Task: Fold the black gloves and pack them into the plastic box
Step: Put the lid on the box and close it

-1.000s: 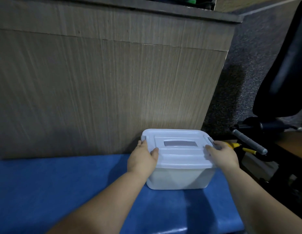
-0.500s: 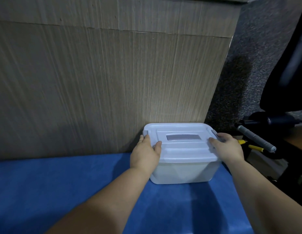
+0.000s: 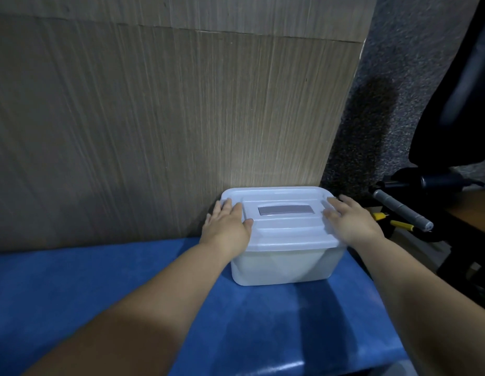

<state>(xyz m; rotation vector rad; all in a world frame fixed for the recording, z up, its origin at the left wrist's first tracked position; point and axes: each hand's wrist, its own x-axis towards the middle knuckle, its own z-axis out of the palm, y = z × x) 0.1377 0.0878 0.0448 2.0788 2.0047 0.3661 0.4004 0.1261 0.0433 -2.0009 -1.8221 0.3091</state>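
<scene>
We face a tall wood-grain panel (image 3: 154, 118) that fills the view from nine through twelve o'clock. Below it a blue surface (image 3: 73, 280) runs across six o'clock. Grey carpet (image 3: 398, 63) shows at one o'clock, and a black chair (image 3: 458, 104) stands at two to three o'clock. The plastic box (image 3: 279, 267) sits on the blue surface just right of centre, its back against the panel, with its white lid (image 3: 284, 229) on. We cannot tell what is inside. Our left hand (image 3: 226, 226) lies flat on the lid's nine o'clock end, fingers straight and gripping nothing. Our right hand (image 3: 352, 221) lies flat the same way on its three o'clock end. A grey rod (image 3: 401, 210) sits beyond the right hand at three o'clock.
</scene>
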